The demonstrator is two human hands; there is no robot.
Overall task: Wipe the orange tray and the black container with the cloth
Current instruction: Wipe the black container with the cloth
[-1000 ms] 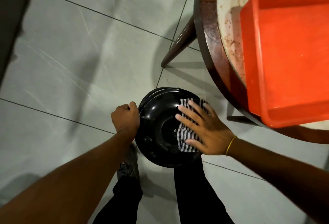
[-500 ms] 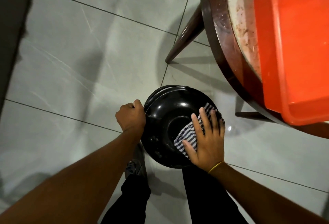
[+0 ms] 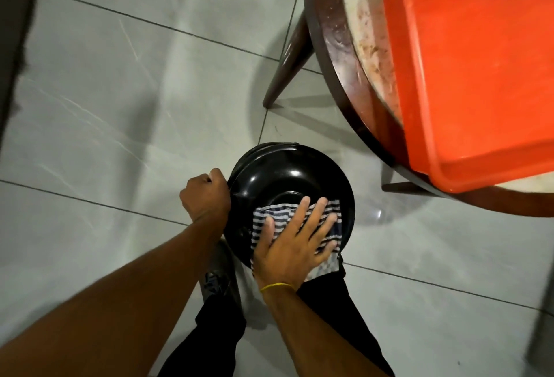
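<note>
1. Floor (image 3: 120, 106): grey tiles w/ dark grout lines, well to the left of and beyond both grips.
2. Left hand (image 3: 206, 198): grip curled tight, fist pressed together on the left edge of the black container (image 3: 278, 175). Fingertips hidden behind the rim, so can't tell how much rim they pinch.
3. Black container: round, glossy, held up over the floor btwn the two grips, above the person's dark trouser legs (image 3: 338, 331). Convex side faces the camera, w/ a ringed centre; looks like the underside but can't say for sure.
4. Cloth (image 3: 277, 220): black-and-white striped, lying on the near-right part of the container, right under the right grip. One corner hangs past the container's near edge, just beside the wrist.
5. Right hand (image 3: 295, 249): grip spread, fingers (image 3: 302, 211) fanned flat, palm pressing the cloth onto the container. Yellow band (image 3: 277, 286) on the wrist.
6. Tabletop (image 3: 353, 31): round, dark wood rim, pale stained top, up and to the right of the right grip. A leg slants down to the floor.
7. Orange tray (image 3: 479, 76): sits on the tabletop, far right of both grips, apart from the container; near corner overhangs the rim.
</note>
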